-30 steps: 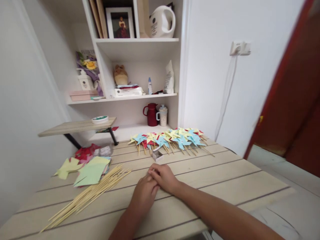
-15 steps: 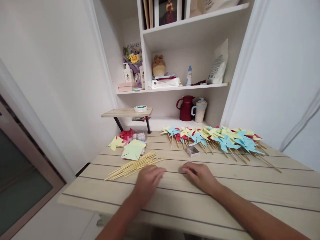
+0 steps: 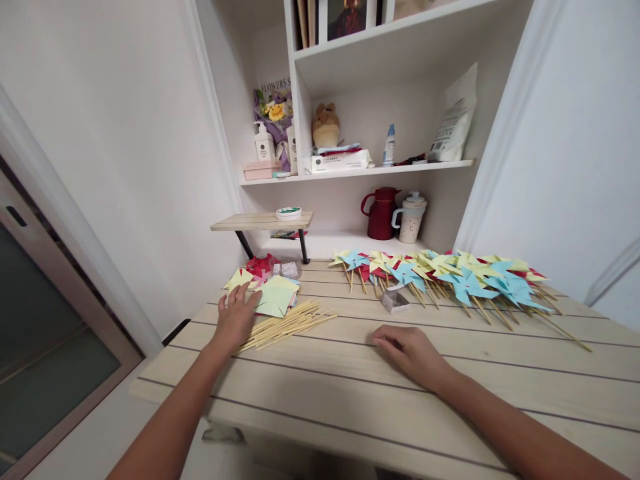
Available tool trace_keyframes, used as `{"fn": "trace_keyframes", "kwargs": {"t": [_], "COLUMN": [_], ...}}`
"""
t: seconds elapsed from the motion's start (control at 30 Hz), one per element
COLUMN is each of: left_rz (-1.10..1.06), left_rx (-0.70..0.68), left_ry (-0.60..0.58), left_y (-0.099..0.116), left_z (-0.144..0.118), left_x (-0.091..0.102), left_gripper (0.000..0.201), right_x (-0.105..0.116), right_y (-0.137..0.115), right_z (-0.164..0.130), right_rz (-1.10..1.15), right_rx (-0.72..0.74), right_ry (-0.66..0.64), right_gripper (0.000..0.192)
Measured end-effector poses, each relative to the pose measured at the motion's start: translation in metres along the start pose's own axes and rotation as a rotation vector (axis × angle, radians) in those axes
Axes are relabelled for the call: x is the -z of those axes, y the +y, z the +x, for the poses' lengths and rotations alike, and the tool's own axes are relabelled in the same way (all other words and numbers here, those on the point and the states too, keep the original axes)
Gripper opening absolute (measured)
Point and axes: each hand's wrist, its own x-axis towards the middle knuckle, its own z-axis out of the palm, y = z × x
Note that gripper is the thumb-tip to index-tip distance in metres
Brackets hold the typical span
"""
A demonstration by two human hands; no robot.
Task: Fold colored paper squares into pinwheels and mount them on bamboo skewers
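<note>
White walls, shelves (image 3: 360, 175) (cluttered)

Our hands were clasped together a second ago; since then our left hand (image 3: 237, 320) has slid out leftward, its fingers (image 3: 246, 292) now spread at the paper stack (image 3: 274, 298) beside the skewers (image 3: 285, 323). Our view has swung left too.

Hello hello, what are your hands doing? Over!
Left hand open, on the sticks beside the paper. Right hand flat on the table, holding nothing. Pinwheels lie behind.
</note>
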Motion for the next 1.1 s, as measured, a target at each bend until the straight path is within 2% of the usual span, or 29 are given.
{"fn": "trace_keyframes", "kwargs": {"t": [0.1, 0.2, 0.27, 0.33, 0.4, 0.47, 0.53, 0.57, 0.63, 0.7, 0.73, 0.8, 0.93, 1.0, 1.1], "left_rz": [-0.018, -0.062, -0.096, -0.136, -0.206, -0.33, -0.538, -0.685, -1.117, -1.59, -1.783, -2.003, -2.066, -2.057, -2.05], "left_rx": [-0.012, -0.038, -0.088, -0.145, -0.144, -0.044, 0.153, 0.281, 0.495, 0.635, 0.659, 0.655, 0.521, 0.445, 0.377], "left_ry": [0.066, 0.127, 0.153, 0.175, 0.205, 0.265, 0.339, 0.375, 0.364, 0.242, 0.148, -0.061, -0.433, -0.507, -0.527], "left_y": [-0.005, -0.002, 0.004, 0.009, 0.012, 0.015, 0.022, 0.028, 0.046, 0.071, 0.085, 0.115, 0.165, 0.183, 0.201], "left_z": [0.001, 0.003, 0.005, 0.007, 0.01, 0.015, 0.021, 0.024, 0.028, 0.029, 0.028, 0.026, 0.021, 0.021, 0.02], "left_x": [-0.01, -0.012, -0.009, -0.004, 0.003, 0.012, 0.022, 0.027, 0.038, 0.047, 0.051, 0.053, 0.043, 0.033, 0.021], "left_gripper": [0.055, 0.052, 0.045, 0.028, 0.021, 0.021, 0.016, 0.012, 0.014, 0.017, 0.016, 0.018, 0.02, 0.026, 0.032], "right_x": [-0.001, 0.0, 0.0, 0.0, 0.001, 0.001, 0.001, 0.002, 0.003, 0.005, 0.007, 0.011, 0.019, 0.022, 0.025], "right_y": [0.0, -0.001, -0.001, -0.001, -0.003, -0.004, -0.006, -0.007, -0.008, -0.007, -0.006, -0.005, -0.006, -0.007, -0.008], "right_z": [0.001, 0.002, 0.002, 0.002, 0.002, 0.002, 0.003, 0.004, 0.007, 0.01, 0.011, 0.013, 0.015, 0.016, 0.016], "right_rz": [-0.002, 0.001, 0.004, 0.006, 0.011, 0.03, 0.078, 0.119, 0.249, 0.45, 0.565, 0.771, 1.11, 1.214, 1.187], "right_rx": [0.001, 0.008, 0.01, 0.009, 0.008, 0.005, -0.041, -0.081, -0.174, -0.221, -0.25, -0.319, -0.42, -0.452, -0.45], "right_ry": [-0.033, -0.059, -0.075, -0.092, -0.097, -0.071, 0.005, 0.06, 0.184, 0.271, 0.288, 0.295, 0.263, 0.233, 0.29], "right_gripper": [0.029, 0.029, 0.028, 0.029, 0.029, 0.028, 0.026, 0.025, 0.028, 0.038, 0.044, 0.049, 0.052, 0.056, 0.047]}}
